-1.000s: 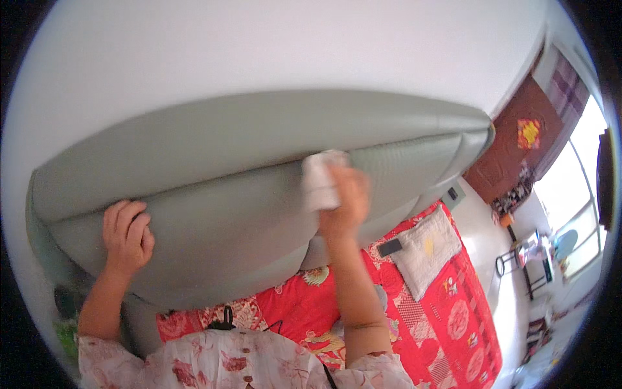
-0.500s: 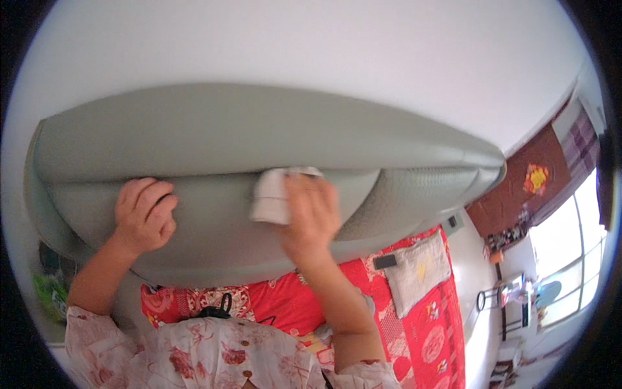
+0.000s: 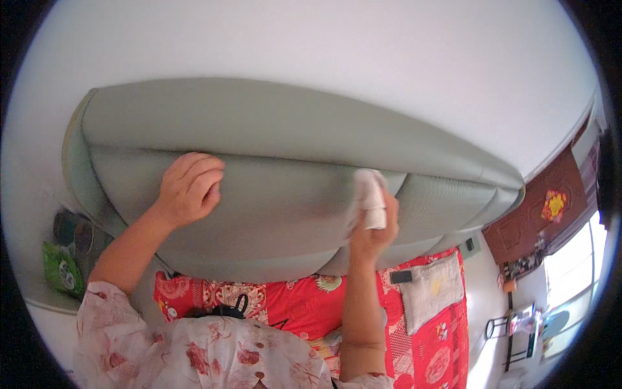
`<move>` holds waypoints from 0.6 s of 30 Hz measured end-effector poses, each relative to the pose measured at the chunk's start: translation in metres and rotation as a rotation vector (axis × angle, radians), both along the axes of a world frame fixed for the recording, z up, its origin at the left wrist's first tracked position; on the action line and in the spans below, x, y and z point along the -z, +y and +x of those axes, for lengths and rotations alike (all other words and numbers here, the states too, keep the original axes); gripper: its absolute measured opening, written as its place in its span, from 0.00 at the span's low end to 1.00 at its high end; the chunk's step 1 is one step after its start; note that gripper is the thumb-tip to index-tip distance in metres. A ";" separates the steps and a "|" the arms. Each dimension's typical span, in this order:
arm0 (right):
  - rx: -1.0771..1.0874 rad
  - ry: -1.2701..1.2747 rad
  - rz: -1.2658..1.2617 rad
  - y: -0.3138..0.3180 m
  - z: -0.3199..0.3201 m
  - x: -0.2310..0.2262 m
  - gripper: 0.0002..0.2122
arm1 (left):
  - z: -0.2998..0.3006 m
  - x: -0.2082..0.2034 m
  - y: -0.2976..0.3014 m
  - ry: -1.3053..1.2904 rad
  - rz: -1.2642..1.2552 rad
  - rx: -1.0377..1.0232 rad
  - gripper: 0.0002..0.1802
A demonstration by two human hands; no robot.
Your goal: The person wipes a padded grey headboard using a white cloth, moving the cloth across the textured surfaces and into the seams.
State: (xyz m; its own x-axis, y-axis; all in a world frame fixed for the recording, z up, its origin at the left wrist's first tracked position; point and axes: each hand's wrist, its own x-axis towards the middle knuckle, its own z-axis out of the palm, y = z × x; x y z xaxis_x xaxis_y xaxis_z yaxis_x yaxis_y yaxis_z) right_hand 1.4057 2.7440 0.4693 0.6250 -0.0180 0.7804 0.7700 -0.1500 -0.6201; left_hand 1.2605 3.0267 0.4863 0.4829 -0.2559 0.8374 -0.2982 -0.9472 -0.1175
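Observation:
A long grey-green padded headboard (image 3: 272, 194) stretches across the view in front of me, with a seam running along it. My left hand (image 3: 192, 188) rests against it at the seam, its fingers curled in loosely and nothing visible in them. A folded white cloth (image 3: 370, 194) is in my right hand (image 3: 379, 236), pinched between thumb and fingers. The cloth is close to the padding below the seam, to the right of the headboard's middle. Motion blurs its edges, so whether it touches the surface I cannot tell.
Behind the headboard rises a white wall (image 3: 311, 45). A red patterned bedspread (image 3: 291, 298) lies below, bearing a grey pillow (image 3: 433, 295) and a small dark flat object (image 3: 401, 277). At left is a green bag (image 3: 63, 269); at far right, a brown door (image 3: 538, 198).
My right hand has swept to the right along the headboard with the cloth, which now stands more upright. The view has shifted; my left hand stays at the seam, still curled.

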 end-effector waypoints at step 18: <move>-0.177 -0.484 -0.468 0.169 -0.095 -0.018 0.23 | -0.142 0.079 0.015 0.225 -0.682 -0.042 0.15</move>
State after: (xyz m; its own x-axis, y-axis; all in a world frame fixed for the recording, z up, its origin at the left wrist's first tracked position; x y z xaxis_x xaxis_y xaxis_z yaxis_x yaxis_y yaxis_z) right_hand 1.3111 2.9126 0.4875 0.1670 0.4584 0.8729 0.9811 -0.1646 -0.1012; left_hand 1.1181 3.0413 0.4070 0.6604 0.3109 0.6835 -0.2077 -0.7992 0.5641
